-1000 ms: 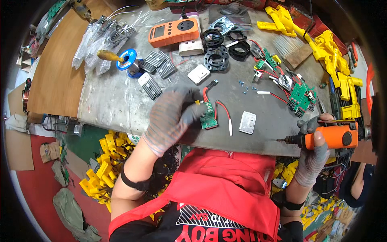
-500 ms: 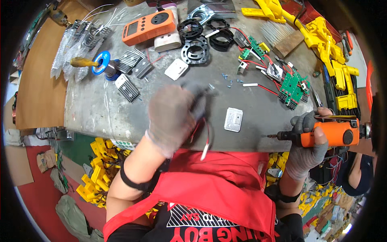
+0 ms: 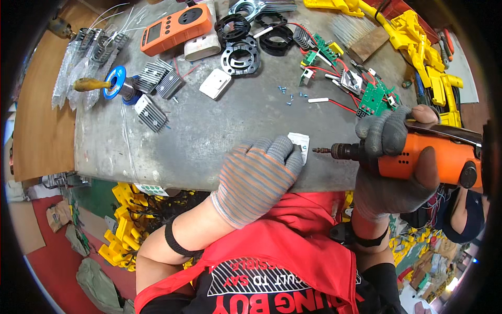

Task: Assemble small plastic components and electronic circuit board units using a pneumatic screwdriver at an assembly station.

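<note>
My left hand [image 3: 259, 180], in a grey striped glove, is closed with its fingers curled against a small white rectangular plate [image 3: 300, 139] near the table's front edge. The fingertips are hidden, and I cannot make out what they hold. A small bluish bit of metal shows on the plate beside them. My right hand [image 3: 395, 162], also gloved, is wrapped round an orange electric drill [image 3: 418, 157]. Its bit [image 3: 320, 150] points left, just short of the plate. A second white plate [image 3: 215, 83] lies farther back to the left.
Several small screws [image 3: 289, 96] lie mid-table. Wired green circuit boards [image 3: 374, 99] sit at right. Finned heatsinks [image 3: 151, 113], a solder spool [image 3: 116, 83] and an orange meter [image 3: 175, 29] stand at left. Black rings [image 3: 274, 41] lie at the back, yellow plastic housings [image 3: 415, 47] along the right.
My left hand has moved right and down to the white plate; the red wires that hung below it are out of sight. My right hand has brought the drill leftward, bit near the plate.
</note>
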A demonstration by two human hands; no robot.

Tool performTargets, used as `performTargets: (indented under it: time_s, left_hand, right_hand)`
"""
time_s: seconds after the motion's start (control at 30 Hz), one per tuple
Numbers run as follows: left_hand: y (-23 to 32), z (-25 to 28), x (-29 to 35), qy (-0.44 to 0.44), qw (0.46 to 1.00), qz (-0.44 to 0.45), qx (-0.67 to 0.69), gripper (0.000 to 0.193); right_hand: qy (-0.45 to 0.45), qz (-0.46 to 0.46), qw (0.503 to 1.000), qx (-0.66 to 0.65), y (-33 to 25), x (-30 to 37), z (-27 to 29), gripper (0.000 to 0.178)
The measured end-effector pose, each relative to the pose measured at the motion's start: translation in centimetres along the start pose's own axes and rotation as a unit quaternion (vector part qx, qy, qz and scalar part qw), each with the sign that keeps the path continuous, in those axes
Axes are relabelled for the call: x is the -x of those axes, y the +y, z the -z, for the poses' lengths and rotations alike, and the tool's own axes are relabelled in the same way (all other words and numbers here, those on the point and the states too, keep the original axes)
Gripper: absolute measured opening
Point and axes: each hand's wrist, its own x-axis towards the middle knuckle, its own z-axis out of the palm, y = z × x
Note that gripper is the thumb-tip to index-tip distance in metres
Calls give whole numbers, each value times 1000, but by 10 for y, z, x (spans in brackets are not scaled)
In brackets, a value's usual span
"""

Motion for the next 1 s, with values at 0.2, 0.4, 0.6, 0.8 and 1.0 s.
performTargets:
  time_s: [0.2,0.4,0.6,0.8,1.0]
  left_hand:
    - [10,-3,2,34,999,14,-28,26]
    - [17,-6,4,18,998,39,-53,22]
    - [21,-6,4,58,997,57,-17,18]
    - [20,-11,5,38,989,107,98,18]
    - [16,-10,7,58,980,105,159,20]
  right_hand:
    - [-18,-9,1000,21,9,0,-4,47]
    - [-30,-15,999,30,13,-1,-7,48]
    - [-39,-38,997,46,13,-1,-4,48]
    - [-55,-2,989,136,17,-5,4,51]
    - [-90,-4,982,164,16,-6,3,50]
